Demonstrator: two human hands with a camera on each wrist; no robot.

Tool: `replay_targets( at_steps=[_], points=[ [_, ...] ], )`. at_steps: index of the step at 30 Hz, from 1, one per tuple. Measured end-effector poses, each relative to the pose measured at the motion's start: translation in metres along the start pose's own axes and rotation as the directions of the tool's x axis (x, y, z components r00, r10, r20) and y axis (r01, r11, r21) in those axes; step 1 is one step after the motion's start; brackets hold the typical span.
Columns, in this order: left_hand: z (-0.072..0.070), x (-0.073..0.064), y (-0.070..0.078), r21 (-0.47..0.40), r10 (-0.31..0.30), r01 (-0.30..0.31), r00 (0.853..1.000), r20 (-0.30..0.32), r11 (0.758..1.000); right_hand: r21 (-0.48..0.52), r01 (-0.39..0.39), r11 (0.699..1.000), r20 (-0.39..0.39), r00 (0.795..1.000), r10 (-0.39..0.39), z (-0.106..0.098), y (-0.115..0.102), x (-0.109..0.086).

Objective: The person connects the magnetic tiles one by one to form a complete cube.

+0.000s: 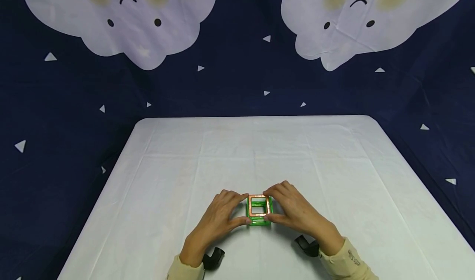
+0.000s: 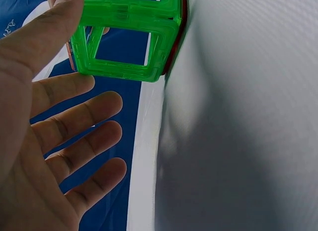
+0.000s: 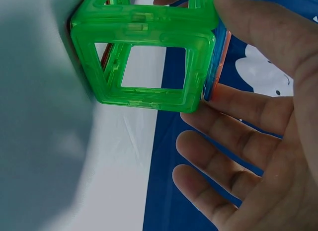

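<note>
A small cube of magnetic tiles (image 1: 259,222) stands on the white table between both hands. Its walls are see-through green frames, and an orange square tile (image 1: 250,205) lies on top. Beneath the orange one, the right wrist view shows the edge of a blue tile (image 3: 214,62). Red shows along the cube's base (image 2: 176,44). My left hand (image 1: 218,215) holds the cube's left side between thumb and index finger. On the right side, my right hand (image 1: 298,209) pinches near the top with thumb and index finger. The other fingers of both hands are spread off the cube.
A white cloth with fold creases covers the table (image 1: 256,140). Behind it hangs a dark blue curtain (image 1: 237,94) with white clouds and triangles. Black wrist mounts (image 1: 214,258) sit beneath the wrists, by the pale yellow sleeves (image 1: 346,259).
</note>
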State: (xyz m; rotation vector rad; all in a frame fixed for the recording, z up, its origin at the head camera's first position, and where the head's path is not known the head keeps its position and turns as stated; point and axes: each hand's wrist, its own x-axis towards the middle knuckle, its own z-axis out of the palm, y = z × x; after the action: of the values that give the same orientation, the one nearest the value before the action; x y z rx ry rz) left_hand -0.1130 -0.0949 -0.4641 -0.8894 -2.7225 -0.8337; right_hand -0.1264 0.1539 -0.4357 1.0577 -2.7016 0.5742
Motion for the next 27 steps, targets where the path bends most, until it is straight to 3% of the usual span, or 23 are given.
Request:
replay_targets(
  at_steps=[15, 27],
  points=[
    [0.0003, -0.0007, -0.0005, 0.048, 0.034, -0.033, 0.999, -0.022, 0.998, 0.007, -0.001, 1.000, -0.001, 1.000, 0.001, 0.0018, 0.0017, -0.0015],
    [0.0009, -0.0005, -0.0012, 0.014, 0.011, -0.011, 1.000, -0.008, 1.000, 0.013, -0.014, 1.000, 0.006, 1.000, 0.014, 0.0021, 0.0022, -0.0024]
  ],
)
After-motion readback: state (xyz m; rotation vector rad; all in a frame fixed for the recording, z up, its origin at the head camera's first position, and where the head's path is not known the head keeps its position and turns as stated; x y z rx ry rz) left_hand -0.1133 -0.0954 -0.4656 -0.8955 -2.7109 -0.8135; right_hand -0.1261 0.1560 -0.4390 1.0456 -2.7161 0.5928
